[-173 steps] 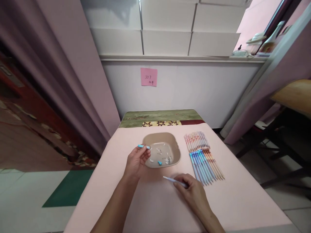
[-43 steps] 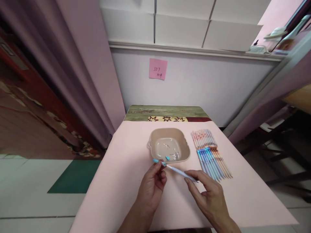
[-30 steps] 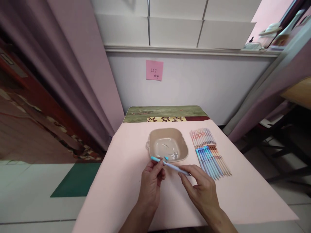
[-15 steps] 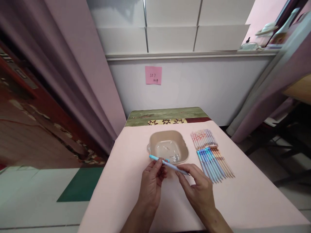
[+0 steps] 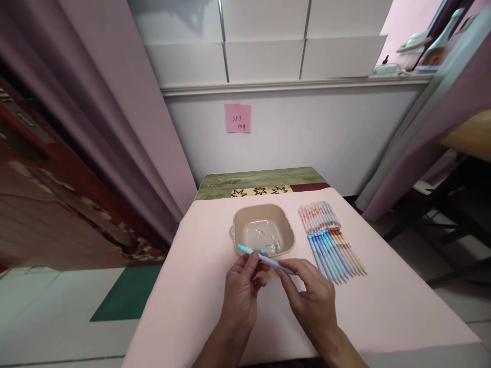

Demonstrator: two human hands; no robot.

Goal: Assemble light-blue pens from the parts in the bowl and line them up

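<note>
A light blue pen (image 5: 270,262) slants between my two hands, its brighter blue end up and to the left. My left hand (image 5: 241,289) pinches it near the middle with thumb and fingers. On the lower right end, the thumb and forefinger of my right hand (image 5: 312,289) are closed round the barrel, covering its tip. Just beyond the hands stands a beige plastic basin (image 5: 264,212) with several small white and grey pieces (image 5: 274,247) on its bottom. A small bright blue piece shows beside the pen, by my left fingers.
To the right lie rows of pens: blue ones (image 5: 330,258), brown-orange ones (image 5: 347,250) and, behind them, pale clear-looking ones (image 5: 319,215). A pink cloth (image 5: 207,240) covers the table. A pink note (image 5: 238,118) is stuck on the wall; a purple curtain (image 5: 153,128) hangs left.
Both hands keep their grip on the pen, which has barely moved. The right fingers sit slightly closer along the barrel. The whole view has shifted a little.
</note>
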